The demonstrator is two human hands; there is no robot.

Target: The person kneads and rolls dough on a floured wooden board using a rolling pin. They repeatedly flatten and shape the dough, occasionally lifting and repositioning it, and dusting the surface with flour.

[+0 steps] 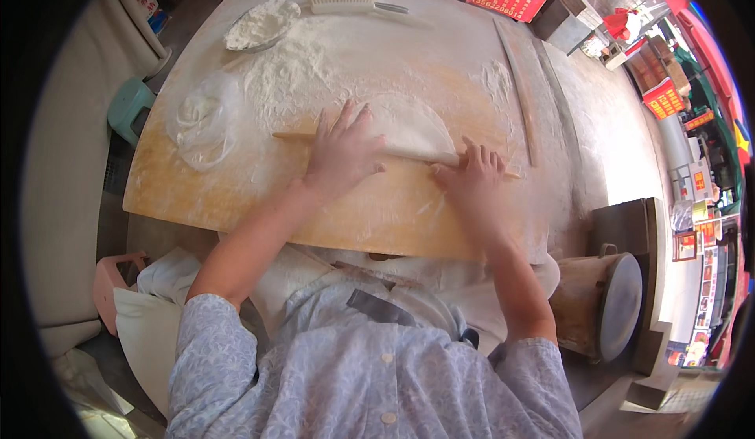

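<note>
A thin wooden rolling pin (293, 136) lies crosswise on the floury wooden board (194, 194), its tapered ends showing past both hands. A pale sheet of dough (413, 122) spreads from its far side, and the dough's near edge seems to wrap around the pin. My left hand (345, 150) rests flat over the pin, fingers spread and pointing away from me. Toward the pin's right end, my right hand (473, 171) bends its fingers over it, with the thumb on the near side. Both hands are somewhat blurred.
Beyond the dough are a bowl of flour (262, 25), loose flour (289, 67) and a bench brush (348, 4). A clear plastic bag (203, 120) sits left; a long wooden stick (518, 88) lies right. A lidded drum (581, 303) and stools (127, 109) stand beside the table.
</note>
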